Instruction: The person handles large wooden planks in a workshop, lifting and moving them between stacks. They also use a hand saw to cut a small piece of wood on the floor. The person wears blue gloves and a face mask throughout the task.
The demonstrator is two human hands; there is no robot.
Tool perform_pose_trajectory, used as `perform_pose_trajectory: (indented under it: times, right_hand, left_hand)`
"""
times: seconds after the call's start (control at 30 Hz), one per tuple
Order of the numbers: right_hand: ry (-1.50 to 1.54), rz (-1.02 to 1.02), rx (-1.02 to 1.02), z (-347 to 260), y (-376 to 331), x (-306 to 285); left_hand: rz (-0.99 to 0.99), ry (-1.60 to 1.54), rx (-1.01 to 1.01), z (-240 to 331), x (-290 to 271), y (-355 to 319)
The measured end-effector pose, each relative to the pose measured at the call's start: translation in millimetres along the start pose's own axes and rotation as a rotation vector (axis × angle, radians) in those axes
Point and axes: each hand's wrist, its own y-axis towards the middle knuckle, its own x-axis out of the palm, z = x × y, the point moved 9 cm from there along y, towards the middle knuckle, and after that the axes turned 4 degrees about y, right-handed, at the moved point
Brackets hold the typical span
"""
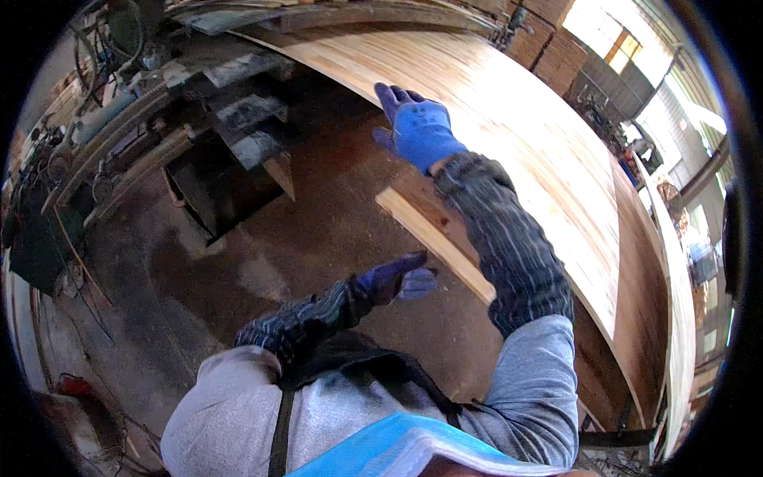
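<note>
My right hand [423, 127], in a blue glove, reaches out to the near edge of a large pale wooden panel [509, 119]. Its fingers stretch forward over that edge, with the thumb out to the left; whether the palm presses on the wood I cannot tell. My left hand [397, 278], in a darker blue glove, hangs low in front of my body. The fingers point right, partly extended, and nothing shows in them. Between the two hands, a narrow light wooden strip [435, 242] runs diagonally and passes behind my right forearm.
Metal machinery [246, 115] with flat plates stands at the left, beside pipes and hoses [135, 151]. Under it is a dark open box shape [226, 191]. Brown stacked boards [540, 32] stand at the back. More wooden sheets [675, 318] curve along the right; concrete floor [278, 270] lies below.
</note>
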Motion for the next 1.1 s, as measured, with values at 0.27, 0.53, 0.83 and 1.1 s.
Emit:
perform_pose_trajectory:
  times: [0.27, 0.53, 0.83, 1.1]
  right_hand:
    - [-0.297, -0.448, 0.310, 42, 0, 79]
    - [-0.347, -0.362, 0.237, 62, -134, -12]
    - [-0.113, -0.294, 0.324, 73, -277, -125]
    - [-0.113, -0.332, 0.400, 116, -450, -216]
  left_hand:
    - [0.436, -0.186, 0.158, -14, -152, -126]
    - [0.652, 0.289, 0.946, 137, -108, -156]
    - [1.015, 1.846, 1.186, 289, 47, -122]
    - [0.869, 2.225, 1.196, 274, 84, -76]
